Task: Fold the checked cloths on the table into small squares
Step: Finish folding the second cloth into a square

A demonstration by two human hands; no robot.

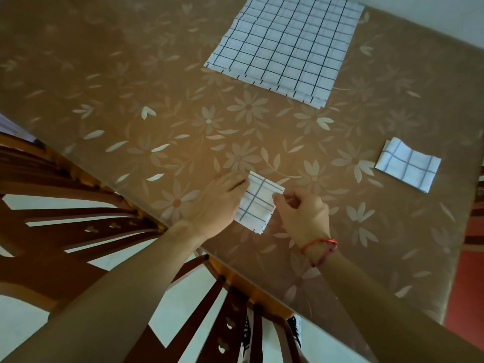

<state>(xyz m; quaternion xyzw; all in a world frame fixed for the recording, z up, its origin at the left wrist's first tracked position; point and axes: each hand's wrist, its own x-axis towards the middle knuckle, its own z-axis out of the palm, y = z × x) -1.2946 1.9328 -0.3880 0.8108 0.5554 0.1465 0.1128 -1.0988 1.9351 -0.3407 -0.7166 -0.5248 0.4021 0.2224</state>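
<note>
A small folded white cloth with dark checks (258,203) lies on the brown flowered table (157,106), near its front edge. My left hand (214,203) lies flat with straight fingers on the cloth's left side. My right hand (303,213) pinches the cloth's right edge between thumb and fingers. A second folded checked square (408,165) sits at the right. A stack of unfolded checked cloths (282,45) lies flat at the far side.
Wooden chair backs (78,224) stand against the table's near edge, below and left of my arms. The table's right edge (461,205) borders a red floor. My shoes (296,331) show beneath the table edge.
</note>
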